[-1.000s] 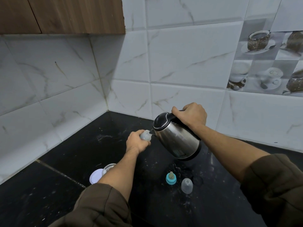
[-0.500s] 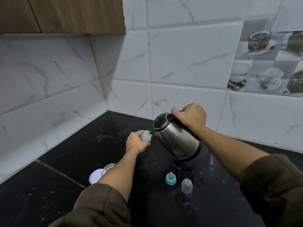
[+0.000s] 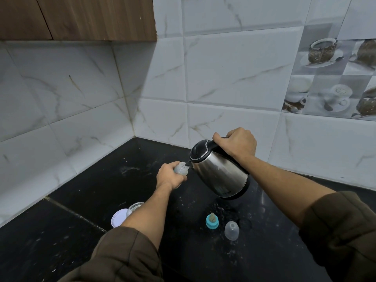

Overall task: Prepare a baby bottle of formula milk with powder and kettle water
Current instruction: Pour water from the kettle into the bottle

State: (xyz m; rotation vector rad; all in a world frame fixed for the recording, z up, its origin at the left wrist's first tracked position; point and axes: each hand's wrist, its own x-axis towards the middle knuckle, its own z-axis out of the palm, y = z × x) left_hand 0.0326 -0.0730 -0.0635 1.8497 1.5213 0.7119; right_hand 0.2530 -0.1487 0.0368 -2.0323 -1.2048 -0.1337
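My left hand (image 3: 168, 177) grips a small clear baby bottle (image 3: 181, 168) held above the black counter, its open mouth turned toward the kettle. My right hand (image 3: 237, 144) holds the black handle of a steel kettle (image 3: 220, 171), which is tilted left so its spout touches the bottle's mouth. On the counter below stand the teal teat ring with its nipple (image 3: 212, 220) and a clear bottle cap (image 3: 231, 230). A glass powder jar (image 3: 135, 207) and its white lid (image 3: 120, 217) sit partly hidden behind my left forearm.
The black stone counter (image 3: 91, 192) meets white tiled walls at a corner behind the hands. A wooden cabinet (image 3: 81, 17) hangs at the upper left. White specks lie scattered on the counter around the teat ring.
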